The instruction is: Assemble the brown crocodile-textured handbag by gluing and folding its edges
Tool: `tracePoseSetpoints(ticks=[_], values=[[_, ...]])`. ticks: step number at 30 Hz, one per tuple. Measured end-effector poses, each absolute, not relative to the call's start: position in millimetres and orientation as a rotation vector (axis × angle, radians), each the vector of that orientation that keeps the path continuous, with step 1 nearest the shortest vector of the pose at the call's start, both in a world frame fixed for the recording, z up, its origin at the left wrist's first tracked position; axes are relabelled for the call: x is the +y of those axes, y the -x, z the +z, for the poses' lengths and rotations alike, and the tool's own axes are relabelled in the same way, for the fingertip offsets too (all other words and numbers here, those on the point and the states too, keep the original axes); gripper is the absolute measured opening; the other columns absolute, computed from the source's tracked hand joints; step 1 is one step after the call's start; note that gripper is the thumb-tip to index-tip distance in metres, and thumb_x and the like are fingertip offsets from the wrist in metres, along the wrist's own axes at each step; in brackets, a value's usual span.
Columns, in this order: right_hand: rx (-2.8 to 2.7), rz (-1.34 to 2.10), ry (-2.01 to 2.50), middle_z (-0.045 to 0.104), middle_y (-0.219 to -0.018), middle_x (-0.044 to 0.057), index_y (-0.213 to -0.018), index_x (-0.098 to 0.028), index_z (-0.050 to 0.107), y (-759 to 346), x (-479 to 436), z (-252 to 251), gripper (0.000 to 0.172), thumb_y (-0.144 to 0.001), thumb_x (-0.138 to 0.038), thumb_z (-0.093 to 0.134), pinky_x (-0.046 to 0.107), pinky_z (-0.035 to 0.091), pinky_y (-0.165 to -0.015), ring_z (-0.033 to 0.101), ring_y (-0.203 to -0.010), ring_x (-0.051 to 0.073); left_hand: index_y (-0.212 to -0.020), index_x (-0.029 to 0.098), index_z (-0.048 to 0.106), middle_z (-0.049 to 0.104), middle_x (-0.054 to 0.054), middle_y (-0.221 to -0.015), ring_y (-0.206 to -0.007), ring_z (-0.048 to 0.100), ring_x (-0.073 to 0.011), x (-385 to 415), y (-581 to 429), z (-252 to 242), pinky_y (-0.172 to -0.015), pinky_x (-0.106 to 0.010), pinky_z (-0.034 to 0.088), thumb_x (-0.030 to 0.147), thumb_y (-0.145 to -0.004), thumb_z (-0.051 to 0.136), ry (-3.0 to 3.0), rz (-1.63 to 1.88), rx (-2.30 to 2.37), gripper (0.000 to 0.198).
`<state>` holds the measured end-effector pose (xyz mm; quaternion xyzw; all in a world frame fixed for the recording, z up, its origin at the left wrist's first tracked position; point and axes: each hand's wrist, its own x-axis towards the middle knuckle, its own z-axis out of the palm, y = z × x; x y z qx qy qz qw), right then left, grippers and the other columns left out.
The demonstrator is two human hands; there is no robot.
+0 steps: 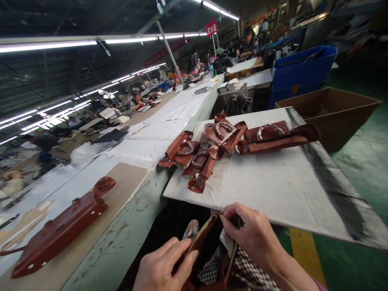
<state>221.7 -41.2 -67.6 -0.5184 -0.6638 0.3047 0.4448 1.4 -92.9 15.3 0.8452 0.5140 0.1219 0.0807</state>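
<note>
A brown leather bag (209,238) is held at the bottom of the view, its mouth spread apart. My left hand (166,262) pinches the bag's near-left rim between thumb and fingers. On the far-right rim, my right hand (251,230) is closed, thumb against fingers. A white tag or paper slip (226,242) hangs inside the opening, just below the right hand. One plastic-wrapped handle (191,229) sticks out beyond the left rim. The lower part of the bag is out of frame. Checked cloth (253,268) shows beneath it.
Several brown bags with wrapped handles (222,133) lie on a white board (260,178) ahead. Another brown bag (66,230) rests on the long table (118,238) at left. A cardboard box (339,117) and blue bin (303,72) stand at right. People work farther back.
</note>
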Motion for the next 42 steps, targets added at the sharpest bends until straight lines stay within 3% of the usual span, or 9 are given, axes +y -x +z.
tracePoseSetpoints(ticks=[6,13,18,23,26,29,32,36,42], values=[[-1.637,0.714,1.289,0.071,-0.07,-0.001,-0.073,-0.021,0.059,-224,-43,-67,0.012,-0.083,-0.025,0.054,0.028,0.052,-0.06,0.066,-0.059,0.016,-0.073,0.019,0.061,0.065,-0.002,-0.065,-0.053,0.064,-0.0134,-75,-17,28,-0.048,-0.019,0.048,0.015,-0.097,0.037,-2.715,0.027,1.397,0.035],[-1.656,0.668,1.241,0.071,-0.069,-0.001,-0.072,-0.021,0.06,-223,-47,-66,0.011,-0.081,-0.021,0.054,0.027,0.053,-0.06,0.068,-0.061,0.017,-0.114,0.014,0.061,0.071,-0.006,-0.082,-0.062,0.071,-0.021,-64,-32,13,-0.052,-0.029,0.056,0.019,-0.1,0.039,-2.91,-0.057,1.386,0.027],[-1.669,0.694,1.244,0.07,-0.07,-0.001,-0.074,-0.021,0.06,-221,-49,-70,0.01,-0.082,-0.021,0.055,0.03,0.053,-0.061,0.067,-0.062,0.019,-0.097,0.017,0.062,0.067,-0.003,-0.075,-0.056,0.067,-0.0217,-59,-43,13,-0.046,-0.031,0.053,0.013,-0.096,0.044,-2.979,-0.172,1.367,0.018],[-1.689,0.694,1.196,0.07,-0.07,-0.001,-0.075,-0.02,0.06,-221,-51,-71,0.01,-0.083,-0.019,0.056,0.03,0.053,-0.062,0.066,-0.062,0.018,-0.105,0.013,0.06,0.067,-0.005,-0.081,-0.063,0.068,-0.0217,-57,-51,15,-0.05,-0.03,0.053,0.009,-0.094,0.047,-3.028,-0.314,1.35,0.017],[-1.681,0.682,1.183,0.069,-0.07,-0.001,-0.076,-0.02,0.06,-221,-52,-71,0.01,-0.084,-0.018,0.056,0.028,0.052,-0.062,0.066,-0.062,0.017,-0.09,0.016,0.059,0.066,-0.003,-0.078,-0.061,0.066,-0.0215,-57,-55,18,-0.048,-0.03,0.049,0.001,-0.087,0.047,-3.02,-0.424,1.326,0.02],[-1.689,0.662,1.161,0.07,-0.071,-0.001,-0.076,-0.02,0.061,-222,-53,-69,0.009,-0.083,-0.017,0.056,0.028,0.053,-0.062,0.066,-0.062,0.017,-0.076,0.02,0.055,0.063,-0.001,-0.071,-0.055,0.062,-0.0214,-56,-54,18,-0.044,-0.029,0.04,-0.001,-0.081,0.049,-3.034,-0.397,1.263,0.022],[-1.696,0.665,1.154,0.07,-0.07,-0.001,-0.074,-0.02,0.061,-223,-54,-68,0.009,-0.082,-0.017,0.057,0.026,0.052,-0.062,0.067,-0.062,0.016,-0.067,0.02,0.051,0.059,0.002,-0.062,-0.05,0.057,-0.017,-56,-54,16,-0.044,-0.027,0.033,0.005,-0.088,0.048,-2.905,-0.229,1.34,0.026],[-1.708,0.715,1.189,0.071,-0.072,-0.001,-0.074,-0.02,0.062,-227,-59,-65,0.01,-0.082,-0.02,0.057,0.026,0.052,-0.062,0.067,-0.063,0.016,-0.066,0.019,0.05,0.059,0.002,-0.063,-0.053,0.058,-0.0123,-63,-54,17,-0.051,-0.024,0.039,0.019,-0.1,0.041,-2.584,-0.064,1.517,0.036],[-1.708,0.718,1.25,0.071,-0.072,-0.003,-0.076,-0.022,0.063,-232,-61,-64,0.014,-0.086,-0.026,0.055,0.028,0.05,-0.061,0.067,-0.062,0.016,-0.075,0.019,0.058,0.063,0.0,-0.07,-0.058,0.061,-0.0174,-97,-30,22,-0.051,-0.03,0.04,0.016,-0.098,0.039,-2.739,-0.091,1.456,0.03]])
